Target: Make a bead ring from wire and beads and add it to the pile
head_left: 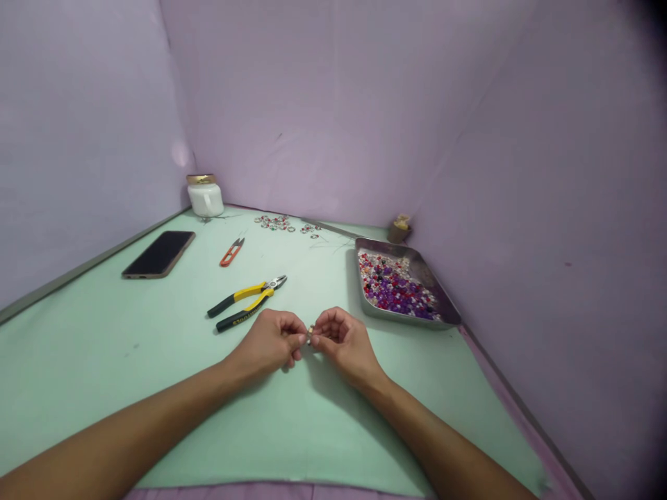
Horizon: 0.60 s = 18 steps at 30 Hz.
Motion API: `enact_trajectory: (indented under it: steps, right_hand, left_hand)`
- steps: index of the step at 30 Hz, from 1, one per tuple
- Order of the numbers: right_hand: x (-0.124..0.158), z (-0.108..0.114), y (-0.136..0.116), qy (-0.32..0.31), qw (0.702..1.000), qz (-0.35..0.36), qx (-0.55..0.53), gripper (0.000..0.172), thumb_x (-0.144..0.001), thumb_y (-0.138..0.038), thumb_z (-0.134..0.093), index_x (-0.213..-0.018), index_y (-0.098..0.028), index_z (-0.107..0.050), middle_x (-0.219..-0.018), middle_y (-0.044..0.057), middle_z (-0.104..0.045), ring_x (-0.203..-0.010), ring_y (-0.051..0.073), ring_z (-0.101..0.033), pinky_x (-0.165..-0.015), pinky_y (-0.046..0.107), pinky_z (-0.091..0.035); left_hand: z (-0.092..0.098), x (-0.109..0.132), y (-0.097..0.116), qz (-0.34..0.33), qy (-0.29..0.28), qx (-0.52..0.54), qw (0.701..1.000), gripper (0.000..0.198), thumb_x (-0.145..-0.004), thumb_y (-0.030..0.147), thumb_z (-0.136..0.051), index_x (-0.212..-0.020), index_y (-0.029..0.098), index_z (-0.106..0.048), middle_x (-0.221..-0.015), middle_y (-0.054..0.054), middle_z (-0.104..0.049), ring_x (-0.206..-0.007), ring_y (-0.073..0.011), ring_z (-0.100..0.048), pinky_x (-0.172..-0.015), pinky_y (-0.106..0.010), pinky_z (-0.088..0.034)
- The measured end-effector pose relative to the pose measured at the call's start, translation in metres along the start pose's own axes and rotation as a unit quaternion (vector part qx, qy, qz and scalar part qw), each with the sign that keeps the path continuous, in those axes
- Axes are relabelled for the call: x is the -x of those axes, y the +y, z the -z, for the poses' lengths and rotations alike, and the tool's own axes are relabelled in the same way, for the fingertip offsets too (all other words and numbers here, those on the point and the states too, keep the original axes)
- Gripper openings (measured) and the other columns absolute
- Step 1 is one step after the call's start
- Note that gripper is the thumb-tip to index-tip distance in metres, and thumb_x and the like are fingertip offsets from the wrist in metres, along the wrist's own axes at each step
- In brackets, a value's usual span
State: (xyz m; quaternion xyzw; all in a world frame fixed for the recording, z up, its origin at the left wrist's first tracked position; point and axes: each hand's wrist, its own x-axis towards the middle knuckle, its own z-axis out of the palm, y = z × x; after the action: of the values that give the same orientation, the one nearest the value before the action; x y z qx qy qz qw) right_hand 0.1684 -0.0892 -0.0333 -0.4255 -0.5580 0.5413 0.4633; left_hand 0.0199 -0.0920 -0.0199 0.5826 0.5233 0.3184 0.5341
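Between my fingertips, low over the green tabletop, is a small beaded ring, mostly covered by the fingers. My left hand pinches it from the left with thumb and forefinger. From the right, the thumb and fingers of my right hand close on the same piece. Just beyond my left hand lie yellow-and-black pliers, their jaws pointing away to the right. A metal tray full of purple, red, white and black beads stands to the right of my right hand.
Several beaded rings lie at the back of the table. Orange thread snips and a dark phone are on the left. A white jar with a gold lid occupies the far left corner; a small brown pot stands behind the tray.
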Motion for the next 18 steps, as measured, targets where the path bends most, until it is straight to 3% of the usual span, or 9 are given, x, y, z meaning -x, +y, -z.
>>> enact_trajectory:
  steps: [11,18]
  right_hand:
    - [0.0002,-0.0035,0.0023,0.021,0.999,0.003,-0.031,0.023,-0.058,-0.013,-0.065,-0.077,-0.017,-0.051,-0.069,-0.001,-0.057,-0.064,0.012,-0.053,-0.061,0.025,-0.044]
    - [0.0000,-0.0013,0.0013,0.037,0.999,0.028,-0.013,0.014,-0.063,-0.017,-0.062,-0.072,-0.016,-0.052,-0.066,0.000,-0.056,-0.061,0.011,-0.051,-0.059,0.025,-0.042]
  left_hand:
    - [-0.0022,0.0015,-0.0021,-0.077,0.016,-0.037,0.996,0.008,-0.068,0.014,-0.049,-0.064,0.016,-0.055,-0.046,0.005,-0.049,-0.043,-0.0097,-0.047,-0.043,-0.021,-0.038]
    - [-0.0021,0.0004,-0.0036,-0.102,0.020,-0.053,0.993,0.008,-0.070,0.015,-0.048,-0.067,0.017,-0.056,-0.048,0.005,-0.050,-0.045,-0.0101,-0.047,-0.045,-0.022,-0.037]
